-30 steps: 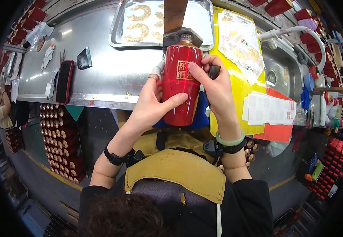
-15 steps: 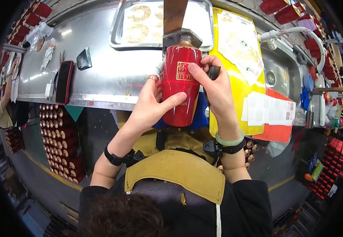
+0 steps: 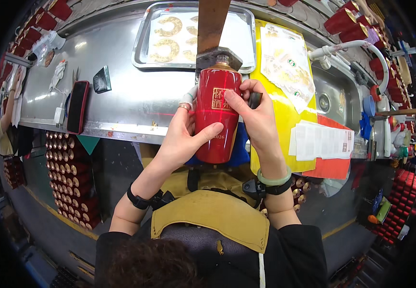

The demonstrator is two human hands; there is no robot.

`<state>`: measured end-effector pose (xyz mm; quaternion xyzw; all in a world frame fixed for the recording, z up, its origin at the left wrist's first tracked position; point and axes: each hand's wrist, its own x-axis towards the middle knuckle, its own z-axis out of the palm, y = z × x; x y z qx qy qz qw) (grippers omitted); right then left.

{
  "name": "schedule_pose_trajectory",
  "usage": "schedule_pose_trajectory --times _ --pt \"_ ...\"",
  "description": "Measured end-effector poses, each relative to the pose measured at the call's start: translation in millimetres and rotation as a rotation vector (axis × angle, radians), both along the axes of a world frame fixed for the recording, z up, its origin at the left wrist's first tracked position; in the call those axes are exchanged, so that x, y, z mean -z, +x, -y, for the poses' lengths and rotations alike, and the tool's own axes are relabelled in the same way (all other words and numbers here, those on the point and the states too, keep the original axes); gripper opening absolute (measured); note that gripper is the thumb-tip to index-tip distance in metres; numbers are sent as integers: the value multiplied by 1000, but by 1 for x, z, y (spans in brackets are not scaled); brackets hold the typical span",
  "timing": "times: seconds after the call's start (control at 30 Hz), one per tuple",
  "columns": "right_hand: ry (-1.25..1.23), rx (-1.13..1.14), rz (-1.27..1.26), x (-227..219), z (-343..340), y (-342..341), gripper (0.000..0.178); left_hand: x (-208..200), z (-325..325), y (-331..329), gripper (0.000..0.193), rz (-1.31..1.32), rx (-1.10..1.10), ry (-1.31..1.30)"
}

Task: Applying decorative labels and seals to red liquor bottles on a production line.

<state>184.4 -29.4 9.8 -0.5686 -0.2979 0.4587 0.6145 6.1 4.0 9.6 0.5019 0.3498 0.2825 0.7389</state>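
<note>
A glossy red bottle (image 3: 216, 126) with a gold emblem (image 3: 222, 99) on its front stands tilted between my hands. Its neck end meets a dark metal fixture (image 3: 234, 57) above it, and red light lines cross its surface. My left hand (image 3: 181, 133) wraps the bottle's left side, thumb laid across the lower front. Around the right side curls my right hand (image 3: 257, 117), its thumb pressed on the emblem. A small dark piece (image 3: 255, 100) shows by the right fingers; whether they grip it I cannot tell. Behind the bottle is blue cloth (image 3: 239, 145).
A steel tray (image 3: 143, 62) with gold crescent decals lies beyond. Left are a phone (image 3: 78, 106) and tweezers (image 3: 76, 75). Right, a yellow board (image 3: 260, 154) carries decal sheets (image 3: 288, 62) beside a sink (image 3: 330, 102). A brown upright bar (image 3: 212, 24) rises from the fixture.
The whole view has shifted slightly, so the bench and bottle sit a little lower in it. Both hands keep the same hold on the bottle.
</note>
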Motion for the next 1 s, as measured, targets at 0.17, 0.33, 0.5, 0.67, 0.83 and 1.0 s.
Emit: schedule_pose_trajectory --times 0.17,0.33,0.5,0.67,0.83,1.0 --pt "-10 14 16 -1 -1 3 32 0 0 1 86 -17 -16 16" --pt "44 -15 -167 -17 16 12 27 -2 0 0 82 101 -36 -38" --pt "-52 -149 246 -34 63 -4 23 0 -1 -1 75 94 -14 -11" --pt "-30 -182 383 -26 91 -25 22 2 0 -2 87 62 3 59" --pt "-82 -220 317 -19 93 -24 25 3 0 -2 94 49 8 60" --pt "-85 -225 339 -23 93 -24 25 4 -1 -1 94 49 1 90"
